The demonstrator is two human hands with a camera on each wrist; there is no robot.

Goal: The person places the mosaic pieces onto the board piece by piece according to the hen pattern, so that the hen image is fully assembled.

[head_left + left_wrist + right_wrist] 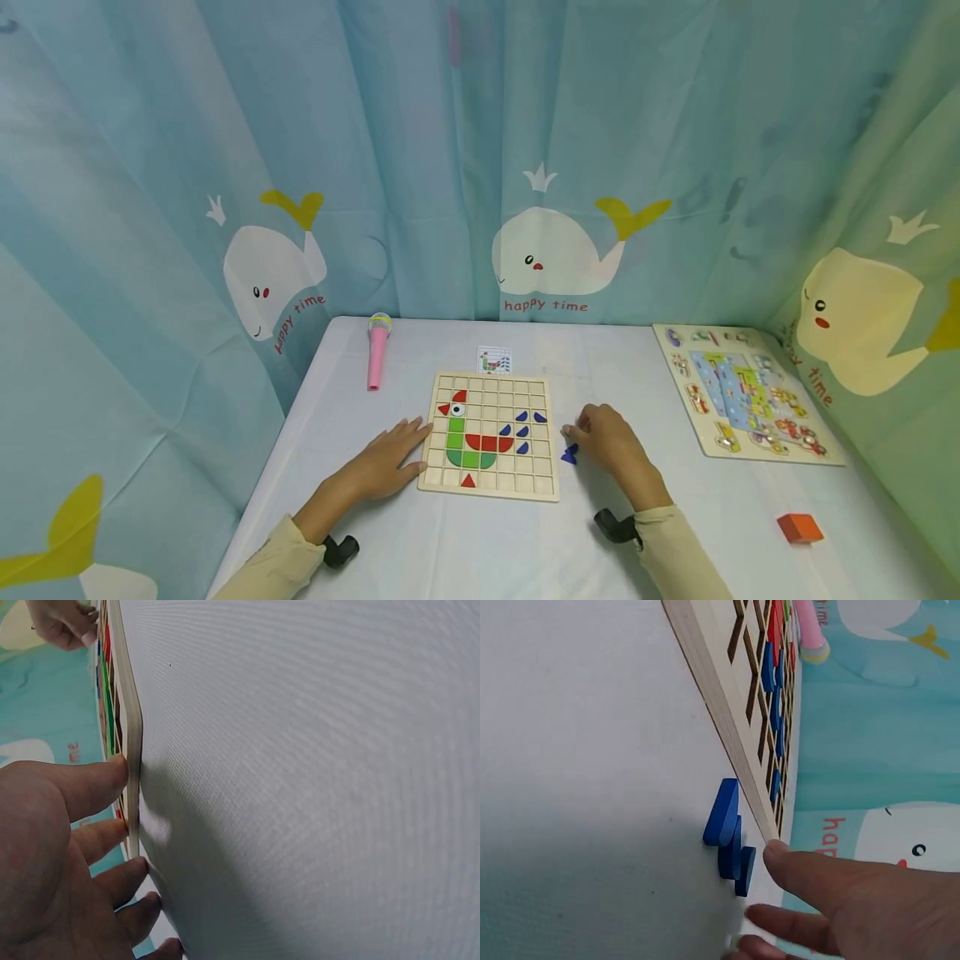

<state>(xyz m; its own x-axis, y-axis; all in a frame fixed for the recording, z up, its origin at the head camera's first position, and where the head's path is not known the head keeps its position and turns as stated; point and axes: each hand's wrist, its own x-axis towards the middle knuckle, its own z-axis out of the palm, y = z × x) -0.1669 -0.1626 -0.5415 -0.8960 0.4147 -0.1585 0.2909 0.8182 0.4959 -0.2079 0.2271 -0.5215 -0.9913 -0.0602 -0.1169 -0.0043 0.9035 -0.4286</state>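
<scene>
A square wooden grid board (538, 479) lies on the table, holding red, green and blue flat pieces laid out like a bird. My left hand (386, 462) rests along its left edge with fingers extended; in the left wrist view the thumb (97, 784) touches the board's rim. On the other side, my right hand (611, 442) hovers close to the board's right edge, fingers bent, thumb and forefinger apart in the right wrist view with nothing seen between them. Small blue pieces (724, 814) lie clustered on the table beside the board, close to those fingertips.
A small picture card (495, 360) lies behind the board. A pink toy microphone (377, 354) is at the back left. At the right lies a picture puzzle board (750, 392), with an orange block (799, 528) nearer the front. Patterned curtains (427, 167) surround the table.
</scene>
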